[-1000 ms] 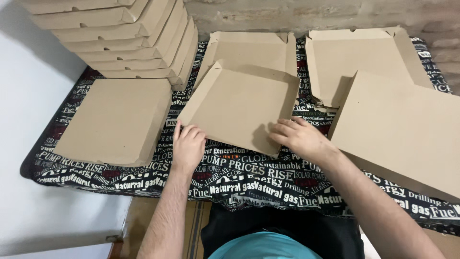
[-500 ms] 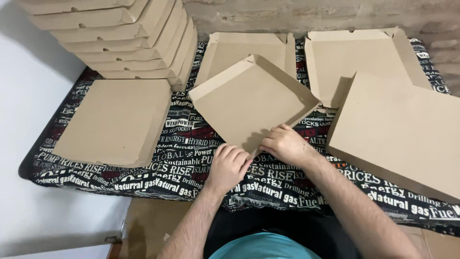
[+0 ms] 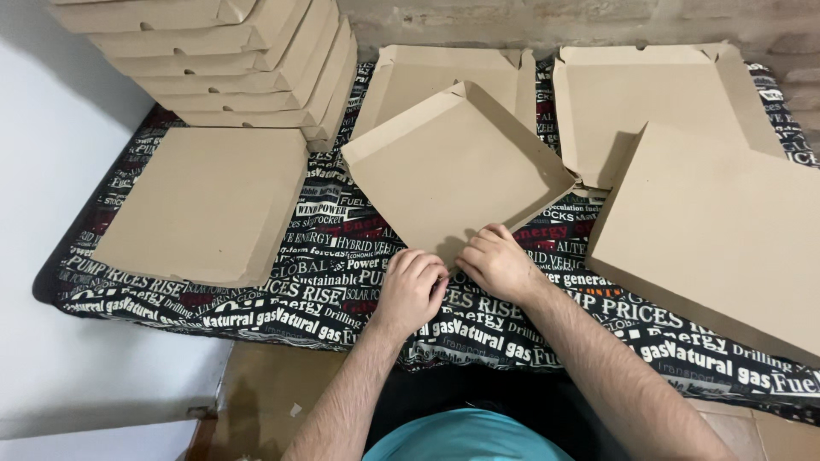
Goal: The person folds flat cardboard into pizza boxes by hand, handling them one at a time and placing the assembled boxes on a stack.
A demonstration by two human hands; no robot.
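Both hands have drawn in to the near corner of the cardboard tray [image 3: 457,166] since a second ago, when they were spread along its near edge; the tray itself has turned, so that it now sits cornerwise like a diamond in the middle of the frame, its raised rims showing along the upper and right sides. At the lowest corner the left hand [image 3: 412,288] and the right hand [image 3: 498,263] meet, almost touching each other. Each grip is narrow, fingers curled onto the cardboard corner, pinching or pressing it; whether any flap is truly clamped between fingers I cannot tell.

Under the tray lies a black cloth with white and red lettering [image 3: 342,248], which covers the desk. Just behind the tray, at upper centre, an open flat box blank [image 3: 410,77] lies partly hidden by it. Right of that, at upper right, a second open blank [image 3: 649,102] is overlapped by a large plain cardboard sheet [image 3: 717,230] that fills the right side of the frame. Left of centre a closed flat box [image 3: 205,205] rests on the cloth, and a slanting stack of folded boxes [image 3: 222,60] rises in the upper left. A white wall [image 3: 43,171] borders the left edge.
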